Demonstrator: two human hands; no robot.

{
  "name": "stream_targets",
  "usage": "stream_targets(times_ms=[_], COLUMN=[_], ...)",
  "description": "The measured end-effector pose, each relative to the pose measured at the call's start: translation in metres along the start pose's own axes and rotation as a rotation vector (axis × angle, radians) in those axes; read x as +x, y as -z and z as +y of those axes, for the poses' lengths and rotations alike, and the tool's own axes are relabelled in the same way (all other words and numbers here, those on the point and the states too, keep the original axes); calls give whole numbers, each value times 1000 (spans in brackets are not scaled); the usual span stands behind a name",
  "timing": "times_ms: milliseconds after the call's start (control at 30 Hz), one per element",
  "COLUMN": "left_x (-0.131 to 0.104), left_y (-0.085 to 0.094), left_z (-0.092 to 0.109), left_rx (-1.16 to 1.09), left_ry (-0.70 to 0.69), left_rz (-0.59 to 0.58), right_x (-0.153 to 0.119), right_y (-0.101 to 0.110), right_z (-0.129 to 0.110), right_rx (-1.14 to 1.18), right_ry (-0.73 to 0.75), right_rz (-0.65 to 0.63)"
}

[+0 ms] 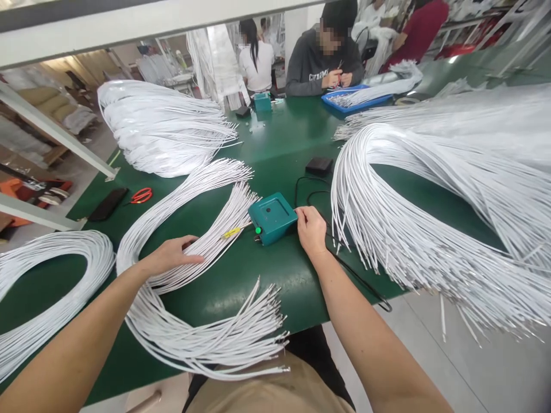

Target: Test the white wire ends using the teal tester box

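My left hand (pixel 178 255) rests over a curved bundle of white cables (pixel 210 244), its thumb and fingers apart. Against the right side of a small teal box (pixel 273 218) is my right hand (pixel 312 228), its fingers curled in and closed; whatever they may pinch is hidden. The box has a green button (pixel 258 230) at its front left corner. A yellow-handled tool (pixel 232 232) lies on the cable ends beside the box. More white cables (pixel 219 344) curve toward the table's front edge, their ends pointing right.
Large white cable bundles lie at the right (pixel 400 229), back left (pixel 163 126) and far left (pixel 86 252). Red-handled scissors (pixel 141 195) and a dark flat object (pixel 108 205) lie left. A black cord (pixel 361 281) runs right of the box. Across the table (pixel 297 135), a person works near a blue tray (pixel 336 104).
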State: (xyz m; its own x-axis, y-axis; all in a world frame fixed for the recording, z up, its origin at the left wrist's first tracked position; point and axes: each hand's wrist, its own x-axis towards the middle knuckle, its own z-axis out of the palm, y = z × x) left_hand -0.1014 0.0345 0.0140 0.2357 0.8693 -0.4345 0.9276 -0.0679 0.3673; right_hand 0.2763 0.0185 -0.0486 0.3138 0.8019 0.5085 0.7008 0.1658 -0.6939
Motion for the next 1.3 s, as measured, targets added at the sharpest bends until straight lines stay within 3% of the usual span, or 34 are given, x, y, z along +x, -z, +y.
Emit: stream_targets(times_ms=[100, 167, 267, 367, 500, 600, 700, 800, 1300], left_x=[-1, 0, -3, -13, -29, -31, -26, -19, 12], left_y=[15, 19, 11, -11, -48, -64, -58, -44, -38], left_z=[0, 0, 5, 19, 36, 42, 45, 50, 70], left_rx=[-109, -91, 84, 270, 378, 502, 453, 415, 621], left_ry=[10, 82, 61, -135, -216, -169, -71, -76, -61], left_rz=[13, 144, 373, 538, 430, 402, 256, 126, 56], right_x=[0, 0, 0, 1, 1, 1, 1, 0, 0], right_y=[-1, -1, 0, 2, 2, 3, 3, 3, 4], right_z=[2, 3, 2, 1, 1, 2, 2, 3, 4], right_rx=[11, 14, 6, 1, 7, 12, 14, 13, 7], right_ry=[-1, 0, -13, -21, -22, -15, -3, 6, 14], right_rz=[0, -5, -9, -18, -19, -10, -6, -7, -20])
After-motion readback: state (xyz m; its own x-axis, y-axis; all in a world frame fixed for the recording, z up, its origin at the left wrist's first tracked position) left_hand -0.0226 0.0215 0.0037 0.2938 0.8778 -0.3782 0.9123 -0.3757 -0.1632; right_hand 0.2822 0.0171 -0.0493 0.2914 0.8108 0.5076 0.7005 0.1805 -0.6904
